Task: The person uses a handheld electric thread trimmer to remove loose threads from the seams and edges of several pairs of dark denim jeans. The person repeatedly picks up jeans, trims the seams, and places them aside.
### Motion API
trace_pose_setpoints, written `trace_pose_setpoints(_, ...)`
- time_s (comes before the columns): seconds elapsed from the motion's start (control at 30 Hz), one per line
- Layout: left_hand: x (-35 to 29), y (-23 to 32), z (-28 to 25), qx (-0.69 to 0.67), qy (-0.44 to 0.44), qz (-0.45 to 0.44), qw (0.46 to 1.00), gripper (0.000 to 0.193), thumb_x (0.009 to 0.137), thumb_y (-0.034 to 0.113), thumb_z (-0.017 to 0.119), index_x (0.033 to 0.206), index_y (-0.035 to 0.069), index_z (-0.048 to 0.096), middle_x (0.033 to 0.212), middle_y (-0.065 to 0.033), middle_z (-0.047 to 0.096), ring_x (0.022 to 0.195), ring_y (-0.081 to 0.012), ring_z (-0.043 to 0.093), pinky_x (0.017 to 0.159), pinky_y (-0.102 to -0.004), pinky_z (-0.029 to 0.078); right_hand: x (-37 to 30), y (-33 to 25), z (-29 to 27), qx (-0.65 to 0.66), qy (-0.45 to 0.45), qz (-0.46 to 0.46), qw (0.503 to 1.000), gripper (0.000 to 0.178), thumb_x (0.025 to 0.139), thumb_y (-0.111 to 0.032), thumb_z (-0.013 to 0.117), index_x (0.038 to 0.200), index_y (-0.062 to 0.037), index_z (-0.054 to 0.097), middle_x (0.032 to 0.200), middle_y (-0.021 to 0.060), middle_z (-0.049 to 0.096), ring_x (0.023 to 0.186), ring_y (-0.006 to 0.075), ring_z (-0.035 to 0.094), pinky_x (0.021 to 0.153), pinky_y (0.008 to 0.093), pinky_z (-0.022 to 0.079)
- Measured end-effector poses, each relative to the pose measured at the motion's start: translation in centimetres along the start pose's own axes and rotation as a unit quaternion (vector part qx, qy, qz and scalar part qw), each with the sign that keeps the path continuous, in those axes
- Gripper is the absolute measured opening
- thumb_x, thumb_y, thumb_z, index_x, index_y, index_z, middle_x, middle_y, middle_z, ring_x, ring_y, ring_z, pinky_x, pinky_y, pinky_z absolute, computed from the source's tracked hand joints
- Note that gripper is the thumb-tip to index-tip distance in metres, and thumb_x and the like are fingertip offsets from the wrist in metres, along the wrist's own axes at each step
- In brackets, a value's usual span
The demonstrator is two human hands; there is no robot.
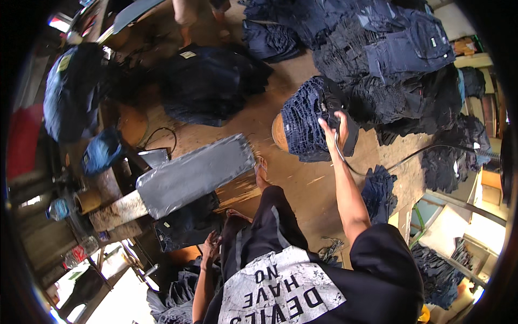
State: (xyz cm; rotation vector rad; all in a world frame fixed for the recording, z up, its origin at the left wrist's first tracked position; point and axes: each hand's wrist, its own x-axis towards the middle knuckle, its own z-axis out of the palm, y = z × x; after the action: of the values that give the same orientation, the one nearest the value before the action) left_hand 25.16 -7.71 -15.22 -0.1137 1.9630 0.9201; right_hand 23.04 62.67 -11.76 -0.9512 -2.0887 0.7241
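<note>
A bundle of dark blue and black garments [310, 121] rests on a round wooden seat [279, 132] ahead of me. My right hand [335, 130] reaches over its right side, thumb and forefinger spread apart; whether it touches the cloth is hard to tell. Past the right wrist runs a thin dark cable [396, 163], leading off to the right. My left hand [211, 244] hangs low beside my left knee, fingers loosely apart and holding nothing. It is nearest to a pile of dark garments [186, 229] under a long padded grey board [194, 175].
Large heaps of dark jeans [410, 48] fill the far right. A dark clothing pile [213, 81] lies on the brown floor [307, 189] ahead. Another person's legs [185, 21] show at the far edge. A water bottle [58, 209] stands at the left.
</note>
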Motion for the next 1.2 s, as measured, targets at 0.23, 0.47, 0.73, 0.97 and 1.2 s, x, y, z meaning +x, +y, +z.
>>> trace_pose_setpoints(0.23,-0.3,33.5,0.1,0.161,-0.105,0.213,0.958,0.044,0.104,0.016,0.075,0.145,0.002,0.067,0.132,-0.0222,0.077,0.127,-0.0397,0.073,0.108,-0.0455,0.057,6.6,6.1,2.6,0.006,-0.02,0.08,0.997,0.051,0.082,-0.004,0.09,0.126,-0.0109,0.066,0.109,0.0132,0.076,0.101,0.0313,0.075,0.089,0.0426,0.058)
trace_pose_setpoints(0.47,13.4,54.6,7.3,-0.002,-0.047,0.413,0.909,0.069,0.093,0.018,0.087,0.152,0.001,0.055,0.138,-0.026,0.07,0.129,-0.0435,0.069,0.109,-0.0487,0.056,2.8,-8.4,-1.9,0.055,-0.108,-0.067,0.99,0.048,0.08,0.014,0.077,0.123,-0.0041,0.066,0.113,0.0203,0.074,0.103,0.0414,0.073,0.093,0.0488,0.059)
trace_pose_setpoints(0.73,21.2,50.0,-0.8,0.278,-0.11,0.388,0.872,0.06,0.071,-0.011,0.062,0.13,0.0,0.069,0.124,-0.0227,0.078,0.125,-0.039,0.074,0.105,-0.0449,0.059,-11.5,-23.6,0.5,0.144,-0.178,-0.058,0.972,0.044,0.082,0.016,0.074,0.119,-0.0049,0.067,0.102,0.0182,0.072,0.088,0.0431,0.071,0.077,0.0489,0.06)
trace_pose_setpoints(0.97,12.7,31.2,-18.7,0.157,0.154,0.429,0.876,0.055,0.07,-0.017,0.051,0.117,0.003,0.072,0.119,-0.017,0.082,0.122,-0.037,0.076,0.105,-0.0417,0.057,-23.2,-38.4,5.8,0.299,-0.343,-0.145,0.879,0.03,0.092,0.001,0.075,0.12,-0.0059,0.068,0.097,0.0152,0.067,0.08,0.0344,0.07,0.071,0.0435,0.06)
trace_pose_setpoints(1.2,2.5,17.8,-21.5,0.081,0.446,0.291,0.843,0.069,0.095,0.004,0.07,0.161,0.009,0.051,0.167,-0.0282,0.047,0.15,-0.0495,0.047,0.126,-0.0561,0.038,-22.6,-41.7,11.1,0.278,-0.377,-0.222,0.855,0.028,0.094,-0.012,0.083,0.118,-0.0062,0.071,0.122,0.019,0.077,0.114,0.038,0.076,0.1,0.0456,0.06)
